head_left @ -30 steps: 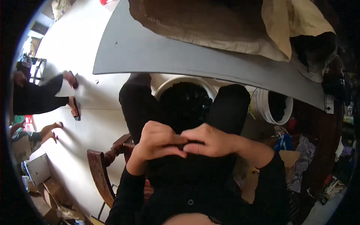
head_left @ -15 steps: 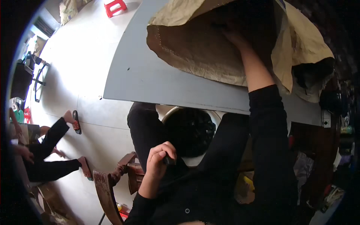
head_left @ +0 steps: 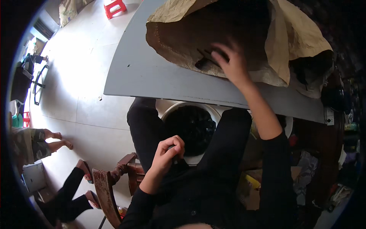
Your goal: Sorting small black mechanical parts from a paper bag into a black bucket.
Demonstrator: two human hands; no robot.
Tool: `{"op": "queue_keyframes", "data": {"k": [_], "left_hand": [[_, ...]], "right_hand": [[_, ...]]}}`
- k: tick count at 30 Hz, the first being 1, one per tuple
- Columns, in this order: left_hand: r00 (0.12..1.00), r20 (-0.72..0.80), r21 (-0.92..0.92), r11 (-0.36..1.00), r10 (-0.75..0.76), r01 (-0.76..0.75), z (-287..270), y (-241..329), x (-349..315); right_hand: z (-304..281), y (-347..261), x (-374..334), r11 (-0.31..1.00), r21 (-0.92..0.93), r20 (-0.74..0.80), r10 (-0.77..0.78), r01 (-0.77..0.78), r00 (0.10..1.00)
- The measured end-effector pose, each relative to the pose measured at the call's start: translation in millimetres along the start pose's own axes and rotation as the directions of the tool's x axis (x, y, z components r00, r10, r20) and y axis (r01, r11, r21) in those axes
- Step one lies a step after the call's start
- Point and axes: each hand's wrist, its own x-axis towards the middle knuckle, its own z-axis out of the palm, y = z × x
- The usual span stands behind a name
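My left hand [head_left: 166, 152] is closed over my lap, around a small dark piece [head_left: 175, 159] that mostly hides in the fist. My right hand [head_left: 233, 65], somewhat blurred, reaches over the mouth of a large brown paper sack [head_left: 179, 55]. Its fingers are apart, and I see nothing between them. Beside the fingertips, on the sack's inner wall, lie a few thin dark pieces [head_left: 206, 63] too dim to name. Between my knees stands a round white tub [head_left: 167, 111] holding a dark heap of shiny black pieces [head_left: 190, 129]; their kind is unclear.
The sack lies on a grey tabletop [head_left: 129, 82] whose near edge passes above my knees. A wooden chair arm [head_left: 103, 191] is at my left. Other people's legs [head_left: 57, 145] show at far left, a red stool [head_left: 114, 7] beyond. Boxes [head_left: 251, 191] stand at right.
My right hand has drawn back from deep inside the sack toward its mouth, fingers spreading. Dark pieces now show near the sack's lower lip. The left hand stays closed. People at left have shifted.
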Motion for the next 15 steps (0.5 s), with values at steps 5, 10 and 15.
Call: {"op": "queue_keyframes", "data": {"k": [5,10,15], "left_hand": [[0.998,0.039,0.119,0.992,0.047,-0.051,3.4,7.3,-7.5],[0.934,-0.154,0.550,0.813,0.324,-0.191,28.8,41.2,4.2],[0.924,0.005,0.745,0.615,0.382,-0.259,30.3,40.4,11.2]], "right_hand": [[-40.3,-34.6,0.3,0.913,0.399,-0.123,0.140,-0.080,0.982],[-45.4,-103.6,-78.7,0.771,0.625,0.254,-0.351,0.125,0.901],[-48.5,-123.5,-112.9,0.765,0.643,0.526,-0.400,-0.043,0.751]]}}
